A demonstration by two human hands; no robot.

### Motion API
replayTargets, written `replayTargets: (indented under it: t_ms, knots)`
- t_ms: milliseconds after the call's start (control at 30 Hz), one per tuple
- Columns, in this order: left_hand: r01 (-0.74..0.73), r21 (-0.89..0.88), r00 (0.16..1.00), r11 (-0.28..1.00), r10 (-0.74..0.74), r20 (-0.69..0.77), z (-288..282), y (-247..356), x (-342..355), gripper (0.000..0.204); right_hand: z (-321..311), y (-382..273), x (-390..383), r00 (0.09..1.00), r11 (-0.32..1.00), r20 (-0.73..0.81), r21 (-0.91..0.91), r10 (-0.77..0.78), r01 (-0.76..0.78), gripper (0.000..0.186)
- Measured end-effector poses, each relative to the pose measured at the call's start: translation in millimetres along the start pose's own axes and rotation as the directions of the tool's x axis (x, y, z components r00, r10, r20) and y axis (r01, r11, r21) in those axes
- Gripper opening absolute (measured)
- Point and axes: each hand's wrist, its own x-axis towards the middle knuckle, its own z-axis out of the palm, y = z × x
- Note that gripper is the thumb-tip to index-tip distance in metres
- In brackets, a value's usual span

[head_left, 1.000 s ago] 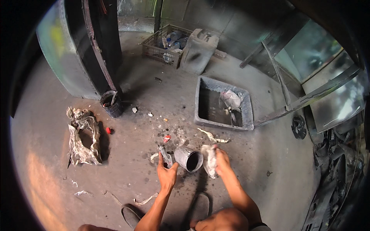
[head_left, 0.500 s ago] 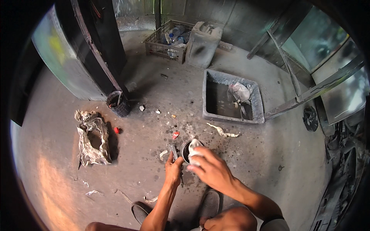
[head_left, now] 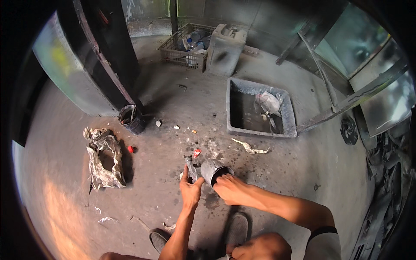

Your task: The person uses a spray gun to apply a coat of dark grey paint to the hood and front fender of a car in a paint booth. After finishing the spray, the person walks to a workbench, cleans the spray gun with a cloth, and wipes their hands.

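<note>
My left hand (head_left: 190,190) is closed around a grey metal spray gun (head_left: 191,168), with its nozzle end pointing away from me. Beside it, the gun's round metal cup (head_left: 209,166) lies tilted with its mouth toward my right hand (head_left: 230,190). The fingers of that hand reach inside the cup and are mostly hidden there. The white rag they held a moment ago is out of sight within the cup. Just beyond the gun, a small red and white scrap (head_left: 197,152) lies on the floor.
A grey basin (head_left: 260,132) with a crumpled bag stands ahead right. A dark paint can (head_left: 132,121) and a crumpled wrapper (head_left: 104,173) sit to the left. Behind are a crate (head_left: 182,58) of bottles and a pale jerrycan (head_left: 225,52). My sandals (head_left: 238,229) are close below.
The cup has tipped from facing up to facing my right hand. My right hand has pushed into it with the white rag, which no longer shows. My left hand has turned slightly.
</note>
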Motion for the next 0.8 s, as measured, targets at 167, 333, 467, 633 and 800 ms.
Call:
replayTargets:
  t_ms: [167,333,467,633,800]
  knots:
    - [0.075,0.220,0.996,0.973,-0.082,0.021,-14,12,21,0.077,-4,5,-34,0.945,0.937,-0.280,-0.343,-0.167,0.064,0.034]
    - [0.161,0.158,0.986,0.974,-0.167,0.025,-33,21,44,0.073,-9,30,-57,0.823,0.995,-0.567,-0.095,-0.044,-0.012,0.039]
    - [0.155,0.033,0.984,0.987,-0.157,0.083,-26,38,80,0.069,34,57,-86,0.690,0.894,-0.605,0.423,0.398,-0.144,0.048]
    - [-0.338,0.306,0.938,0.890,0.293,0.183,56,103,126,0.079,104,61,-115,0.514,0.664,-0.502,0.722,0.695,-0.194,0.048]
    - [-0.617,0.593,0.785,0.518,0.459,0.417,154,140,142,0.095,136,61,-127,0.369,0.554,-0.474,0.819,0.800,-0.149,0.050]
